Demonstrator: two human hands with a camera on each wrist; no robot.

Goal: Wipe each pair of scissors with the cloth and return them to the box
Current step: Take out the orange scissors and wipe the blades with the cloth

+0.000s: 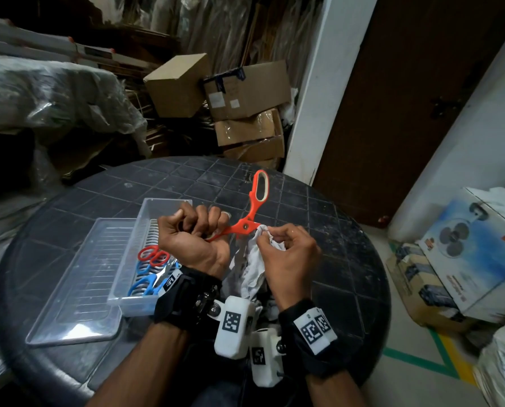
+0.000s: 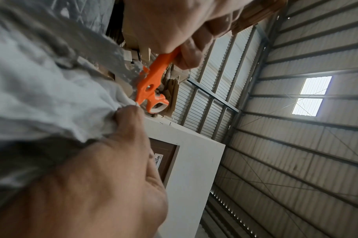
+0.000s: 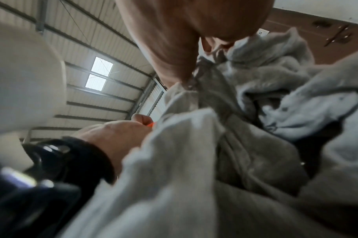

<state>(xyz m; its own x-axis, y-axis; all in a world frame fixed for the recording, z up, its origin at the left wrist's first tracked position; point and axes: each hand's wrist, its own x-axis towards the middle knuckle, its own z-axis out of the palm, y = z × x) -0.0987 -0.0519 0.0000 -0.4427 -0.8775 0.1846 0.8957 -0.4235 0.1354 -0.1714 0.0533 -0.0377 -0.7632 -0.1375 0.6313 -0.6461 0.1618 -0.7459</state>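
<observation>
Orange scissors [image 1: 257, 195] are held spread open above the dark table [image 1: 318, 207], one handle loop pointing up and away. My left hand [image 1: 198, 221], palm up, grips the other handle; the wrist view shows its fingers curled round the orange scissors [image 2: 149, 83]. My right hand [image 1: 267, 235] pinches a white cloth [image 1: 254, 268] against the scissors just beside the pivot. The cloth [image 2: 41, 96] hangs down and hides most of the blades. The clear box [image 1: 157, 202] lies left of my hands with red scissors [image 1: 152, 255] and blue scissors [image 1: 145, 284] inside. The cloth [image 3: 194, 161] fills the right wrist view.
The box's clear lid [image 1: 77, 277] lies flat to the left of it. Cardboard boxes [image 1: 245, 92] and plastic-wrapped bundles [image 1: 39, 92] stand behind the table. A fan carton [image 1: 465, 245] sits on the floor at the right, beside a white wall and a brown door.
</observation>
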